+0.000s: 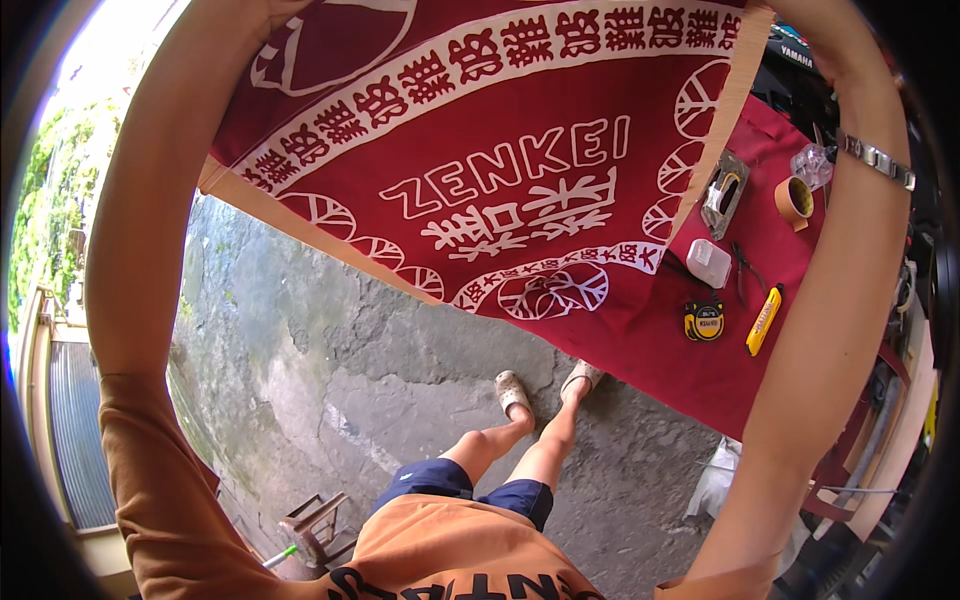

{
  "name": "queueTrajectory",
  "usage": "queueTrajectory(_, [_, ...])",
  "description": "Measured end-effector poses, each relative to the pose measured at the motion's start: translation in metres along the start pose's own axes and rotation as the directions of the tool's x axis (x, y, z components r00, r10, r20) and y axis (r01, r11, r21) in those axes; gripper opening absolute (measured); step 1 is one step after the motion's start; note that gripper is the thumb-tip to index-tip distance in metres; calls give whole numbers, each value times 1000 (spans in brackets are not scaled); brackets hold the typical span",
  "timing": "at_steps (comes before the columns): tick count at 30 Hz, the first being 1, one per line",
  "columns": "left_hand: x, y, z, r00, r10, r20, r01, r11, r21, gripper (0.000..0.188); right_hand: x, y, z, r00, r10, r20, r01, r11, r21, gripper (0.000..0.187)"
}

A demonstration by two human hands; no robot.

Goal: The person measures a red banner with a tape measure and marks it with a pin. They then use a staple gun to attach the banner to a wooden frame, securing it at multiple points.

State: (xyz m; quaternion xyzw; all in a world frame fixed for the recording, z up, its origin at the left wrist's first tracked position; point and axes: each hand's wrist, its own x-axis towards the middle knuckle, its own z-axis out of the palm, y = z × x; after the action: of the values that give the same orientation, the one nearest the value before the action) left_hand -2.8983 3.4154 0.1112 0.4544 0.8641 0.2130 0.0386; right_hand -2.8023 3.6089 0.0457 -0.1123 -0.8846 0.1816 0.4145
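A dark red cloth (520, 95) printed with white characters and leaf-like emblems spreads across the upper middle. Tan wood-coloured strips (330, 245) show along its left and right edges, like parts of a board or frame. Both arms are raised around it. At the top edge of the picture, my left hand (283, 7) is beside the cloth's upper left part, mostly cut off. My right hand (800, 22) is likewise cut off, near the upper right corner. The fingers of both are largely out of sight, so their grip does not show. A metal-banded watch (875, 160) circles my right wrist.
Plain red cloth (640, 355) on the right bears a stapler-like tool (722, 195), tape roll (794, 203), white case (709, 263), pliers (741, 275), tape measure (704, 321) and yellow cutter (765, 320). Below is cracked concrete floor (400, 340); a metal frame (318, 530) stands lower left.
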Motion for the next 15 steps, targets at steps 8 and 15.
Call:
queueTrajectory(8, [2, -5, 4, 1000, 24, 14, -23, 999, -26, 93, -8, 3, -16, 990, -54, 128, 48, 998, 46, 42])
queueTrajectory(15, [6, -7, 6, 999, 25, 35, -23, 998, -52, 88, -6, 5, -29, 967, -35, 252, 18, 998, 68, 41])
